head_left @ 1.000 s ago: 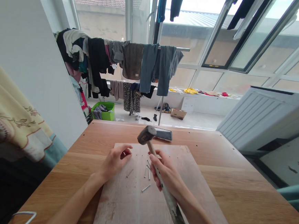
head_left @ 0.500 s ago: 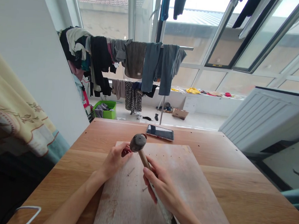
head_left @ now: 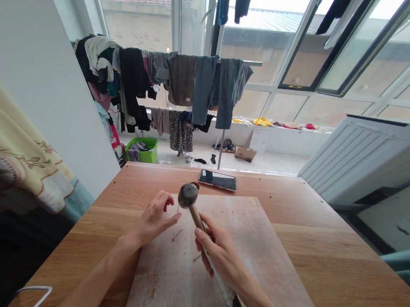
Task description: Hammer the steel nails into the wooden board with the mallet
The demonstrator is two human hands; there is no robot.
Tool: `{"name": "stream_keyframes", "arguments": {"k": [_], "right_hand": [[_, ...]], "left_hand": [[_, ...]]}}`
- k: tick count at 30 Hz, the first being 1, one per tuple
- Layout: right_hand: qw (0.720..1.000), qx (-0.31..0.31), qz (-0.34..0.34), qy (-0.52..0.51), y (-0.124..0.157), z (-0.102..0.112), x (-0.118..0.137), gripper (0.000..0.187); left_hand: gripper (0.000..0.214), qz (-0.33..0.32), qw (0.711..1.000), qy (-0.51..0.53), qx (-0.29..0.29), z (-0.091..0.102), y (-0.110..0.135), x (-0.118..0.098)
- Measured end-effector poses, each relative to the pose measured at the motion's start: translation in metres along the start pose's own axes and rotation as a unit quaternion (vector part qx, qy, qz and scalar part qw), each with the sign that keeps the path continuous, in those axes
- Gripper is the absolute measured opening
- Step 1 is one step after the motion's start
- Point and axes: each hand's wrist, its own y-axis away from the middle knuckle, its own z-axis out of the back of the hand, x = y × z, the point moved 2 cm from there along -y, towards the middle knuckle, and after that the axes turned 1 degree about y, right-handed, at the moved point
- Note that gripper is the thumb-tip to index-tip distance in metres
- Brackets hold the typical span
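My right hand (head_left: pixel 217 246) is wrapped round the wooden handle of a hammer (head_left: pixel 188 195), its dark metal head raised over the far left part of a worn wooden board (head_left: pixel 238 269). My left hand (head_left: pixel 156 218) is open at the board's left edge, thumb and fingers apart with nothing between them. By those fingers a thin nail (head_left: pixel 178 207) seems to stand upright in the board, partly hard to make out. One loose nail (head_left: pixel 176 235) lies nearer me, and another nail (head_left: pixel 197 258) lies beside my right fingers. Rows of small dark holes mark the board.
The board lies on a wooden table (head_left: pixel 324 257). A phone (head_left: pixel 217 180) rests beyond the board's far edge. A white cable (head_left: pixel 43 292) is at the near left corner. Past the table are a laden clothes rack (head_left: pixel 182 81), a green basket (head_left: pixel 148 154) and a cardboard box (head_left: pixel 245 154).
My left fingers have opened and drawn back from the nail, a little to the left. The hammer stays in my right hand, almost unmoved. The whole view has shifted slightly.
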Motion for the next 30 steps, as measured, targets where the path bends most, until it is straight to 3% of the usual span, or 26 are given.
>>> {"name": "stream_keyframes", "arguments": {"k": [4, 6, 10, 13, 16, 19, 23, 30], "right_hand": [[0.998, -0.056, 0.002, -0.026, -0.004, 0.008, 0.0, 0.043], [0.997, -0.071, 0.004, -0.027, -0.006, 0.011, 0.0, 0.041], [0.995, -0.09, 0.006, -0.032, -0.01, 0.015, -0.001, 0.04], [0.994, -0.1, 0.007, -0.042, -0.011, 0.016, 0.0, 0.041], [0.993, -0.109, 0.01, -0.049, -0.011, 0.016, 0.001, 0.041], [0.992, -0.11, 0.011, -0.052, -0.01, 0.017, 0.002, 0.04], [0.992, -0.111, 0.009, -0.052, -0.01, 0.017, 0.001, 0.042], [0.992, -0.113, 0.006, -0.058, -0.011, 0.018, -0.002, 0.045]], "left_hand": [[0.014, -0.012, 0.982, -0.085, 0.167, 0.009, 0.011, -0.024], [0.006, -0.017, 0.972, -0.112, 0.204, 0.01, 0.015, -0.035], [0.012, -0.055, 0.971, -0.097, 0.211, 0.009, 0.016, -0.042], [0.012, -0.043, 0.975, -0.062, 0.21, 0.013, 0.013, -0.035], [0.011, -0.017, 0.982, -0.029, 0.187, 0.022, 0.008, -0.027], [0.012, -0.047, 0.986, -0.014, 0.158, 0.028, -0.004, -0.028], [0.019, -0.108, 0.981, -0.073, 0.143, 0.026, -0.026, -0.034], [0.023, -0.151, 0.958, -0.171, 0.173, 0.01, -0.045, -0.04]]}}
